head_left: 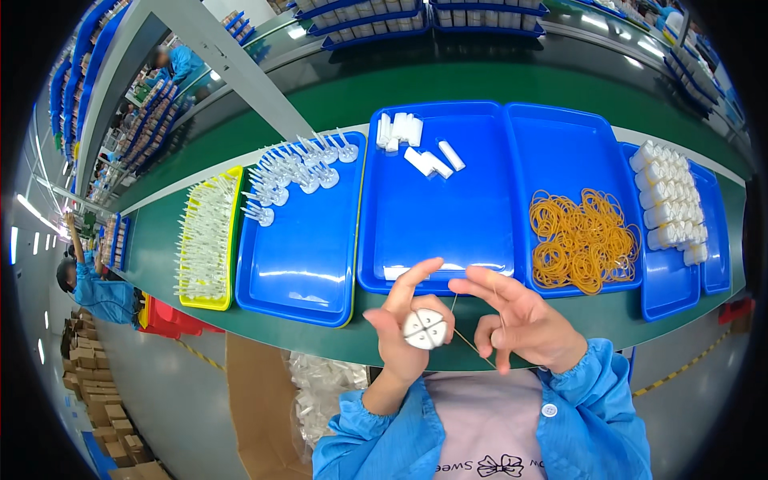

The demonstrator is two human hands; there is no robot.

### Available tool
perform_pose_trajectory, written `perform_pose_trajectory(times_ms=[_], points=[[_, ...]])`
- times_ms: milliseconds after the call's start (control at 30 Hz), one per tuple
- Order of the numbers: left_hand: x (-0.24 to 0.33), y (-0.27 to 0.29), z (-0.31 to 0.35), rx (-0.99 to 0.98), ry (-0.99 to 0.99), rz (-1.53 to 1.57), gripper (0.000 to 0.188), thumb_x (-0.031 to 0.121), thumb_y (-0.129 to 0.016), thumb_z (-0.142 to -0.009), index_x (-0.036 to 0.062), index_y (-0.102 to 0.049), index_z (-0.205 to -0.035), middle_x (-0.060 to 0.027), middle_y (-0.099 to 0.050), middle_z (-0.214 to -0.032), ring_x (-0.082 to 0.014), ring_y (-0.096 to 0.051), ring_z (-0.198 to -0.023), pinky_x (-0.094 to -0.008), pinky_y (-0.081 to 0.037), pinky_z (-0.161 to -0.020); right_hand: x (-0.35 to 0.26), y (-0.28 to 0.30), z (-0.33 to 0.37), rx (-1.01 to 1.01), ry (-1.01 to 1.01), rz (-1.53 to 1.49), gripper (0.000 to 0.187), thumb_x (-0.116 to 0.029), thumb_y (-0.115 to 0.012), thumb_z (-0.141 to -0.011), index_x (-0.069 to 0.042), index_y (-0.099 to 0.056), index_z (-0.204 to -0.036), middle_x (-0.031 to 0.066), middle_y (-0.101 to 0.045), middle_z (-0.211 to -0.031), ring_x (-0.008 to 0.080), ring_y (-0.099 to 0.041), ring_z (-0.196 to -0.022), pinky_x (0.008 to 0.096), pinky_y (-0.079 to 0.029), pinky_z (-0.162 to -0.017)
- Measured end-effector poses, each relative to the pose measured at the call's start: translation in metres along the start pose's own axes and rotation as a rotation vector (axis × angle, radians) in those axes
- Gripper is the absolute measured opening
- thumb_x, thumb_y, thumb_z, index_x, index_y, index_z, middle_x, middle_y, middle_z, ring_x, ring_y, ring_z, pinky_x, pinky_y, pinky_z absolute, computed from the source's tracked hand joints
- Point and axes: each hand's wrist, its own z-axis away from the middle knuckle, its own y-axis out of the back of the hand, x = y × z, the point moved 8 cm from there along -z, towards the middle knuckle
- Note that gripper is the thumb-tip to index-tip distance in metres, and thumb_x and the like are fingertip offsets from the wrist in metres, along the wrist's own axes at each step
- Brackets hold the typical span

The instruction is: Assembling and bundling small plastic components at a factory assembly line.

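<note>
My left hand (pixel 398 349) is closed around a round bundle of white cylinders (pixel 425 329); its end faces up in wedge-shaped sections with small dark holes. Beside it, my right hand (pixel 528 326) has a thin rubber band (pixel 472 345) hooked and stretched over its fingers, reaching toward the bundle. Whether the band loops around the bundle is hidden. Ahead of both hands, a blue tray (pixel 440 216) carries several loose white cylinders (pixel 400 130) at its far end. To the right, a heap of tan rubber bands (pixel 584 240) fills the near part of another blue tray (pixel 556 152).
On the left are a blue tray (pixel 296 276) of clear stemmed plastic pieces (pixel 308 164) and a yellow tray (pixel 234 240) of thin white pointed pieces (pixel 205 240). Banded white bundles (pixel 670 200) are stacked far right. A slanted metal post (pixel 232 72) rises behind the trays. A co-worker (pixel 96 292) stands far left.
</note>
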Motion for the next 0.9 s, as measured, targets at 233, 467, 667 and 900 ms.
perform_pose_trajectory(times_ms=[233, 467, 667, 900], points=[[0.01, -0.008, 0.001, -0.063, -0.33, -0.806, 0.08, 0.067, -0.026, -0.095, 0.004, -0.046, -0.139, -0.008, -0.06, -0.061, -0.0244, -0.063, -0.055, -0.0353, -0.046, -0.051, -0.002, -0.015, -0.003, 0.126, 0.216, 0.846, 0.063, 0.003, -0.066, -0.082, -0.009, -0.045, -0.14, 0.0119, -0.039, -0.139, 0.0147, -0.058, -0.089, 0.0237, -0.058, -0.061], [-0.011, -0.037, 0.004, -0.226, -0.018, -0.738, 0.078, 0.066, -0.032, -0.094, 0.0051, -0.041, -0.142, -0.0151, -0.068, -0.088, -0.0354, -0.067, -0.077, -0.0411, -0.052, -0.067, -0.017, -0.016, 0.021, 0.176, 0.484, 1.473, 0.036, -0.017, -0.067, -0.079, -0.019, -0.062, -0.114, 0.0048, -0.054, -0.104, 0.0258, -0.059, -0.087, 0.0366, -0.05, -0.068], [0.013, -0.028, 0.002, -0.091, -0.238, -0.674, 0.059, 0.044, -0.056, -0.09, -0.0038, -0.055, -0.124, -0.0193, -0.061, -0.119, -0.0327, -0.056, -0.114, -0.0402, -0.041, -0.098, -0.096, 0.007, 0.116, 0.655, 0.7, 1.527, 0.037, -0.007, -0.075, -0.074, -0.006, -0.061, -0.109, 0.0108, -0.058, -0.106, 0.0223, -0.06, -0.094, 0.0306, -0.052, -0.069], [0.032, 0.042, -0.001, 0.127, -0.284, -0.653, 0.023, 0.011, -0.056, -0.091, -0.0046, -0.062, -0.108, -0.0115, -0.058, -0.113, -0.0203, -0.055, -0.107, -0.0327, -0.042, -0.095, -0.172, 0.088, 0.298, 1.639, 1.001, 1.628, 0.044, -0.002, -0.07, -0.076, -0.005, -0.061, -0.119, 0.0087, -0.052, -0.109, 0.0138, -0.056, -0.081, 0.0256, -0.05, -0.066]])
